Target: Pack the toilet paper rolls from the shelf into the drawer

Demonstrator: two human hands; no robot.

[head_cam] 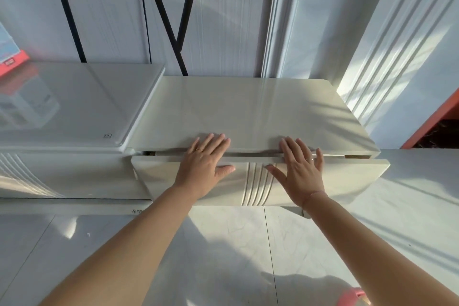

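L hand [204,164] & R hand [301,169] lie flat on the cream drawer front [347,176], fingers straight, gripping nothing. Fingertips reach over onto cabinet top [248,112]; drawer sits slightly ajar.

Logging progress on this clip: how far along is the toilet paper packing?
Done, probably: no rolls show anywhere, including on the glossy cream cabinet top, so packing looks finished, though the drawer's inside is hidden. In hand: the left hand and right hand press flat on the cream grooved drawer front, which stands out by a narrow gap. Left: likely only closing that gap.
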